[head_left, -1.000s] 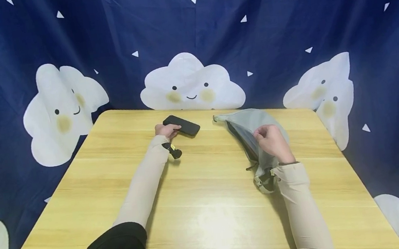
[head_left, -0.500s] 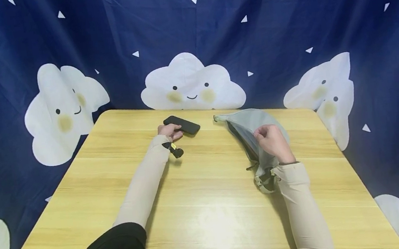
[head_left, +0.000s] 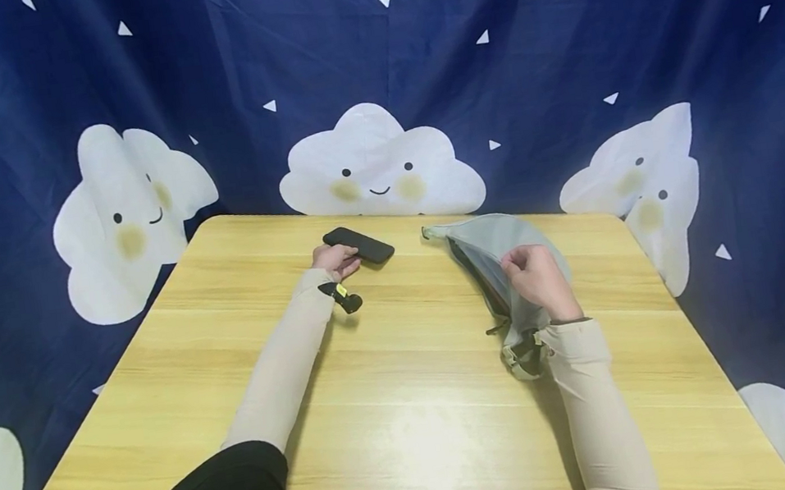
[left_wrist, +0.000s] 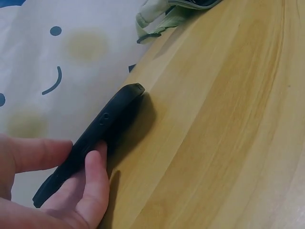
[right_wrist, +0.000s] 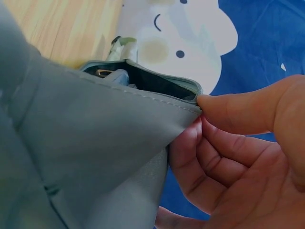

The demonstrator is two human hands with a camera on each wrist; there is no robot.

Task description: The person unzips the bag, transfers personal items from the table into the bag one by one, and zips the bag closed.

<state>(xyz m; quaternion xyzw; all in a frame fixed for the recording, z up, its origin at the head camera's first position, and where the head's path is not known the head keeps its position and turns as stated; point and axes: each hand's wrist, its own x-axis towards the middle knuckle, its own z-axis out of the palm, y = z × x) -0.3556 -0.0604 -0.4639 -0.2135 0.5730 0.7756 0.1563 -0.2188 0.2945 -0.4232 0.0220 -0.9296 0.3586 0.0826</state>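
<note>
A black smartphone with rounded corners is at the back of the table, left of centre. My left hand pinches one end of it, thumb on one face and fingers under the other. The left wrist view shows the phone edge-on, tilted over the wood with a shadow below. To the right lies a grey-green sling bag, its zipped mouth open. At one end of that mouth, my right hand grips the fabric between thumb and fingers. Inside the bag, something pale blue-grey shows; the rest is hidden.
The light wooden table has rounded corners. A strap with a buckle hangs at the bag's near end, and a small loop sticks out at its far end. A dark blue curtain with clouds hangs right behind the table.
My left hand has shifted very slightly right along the phone's end. The phone, the bag and my right hand hold almost the same places; the whole view drifts a little.
</note>
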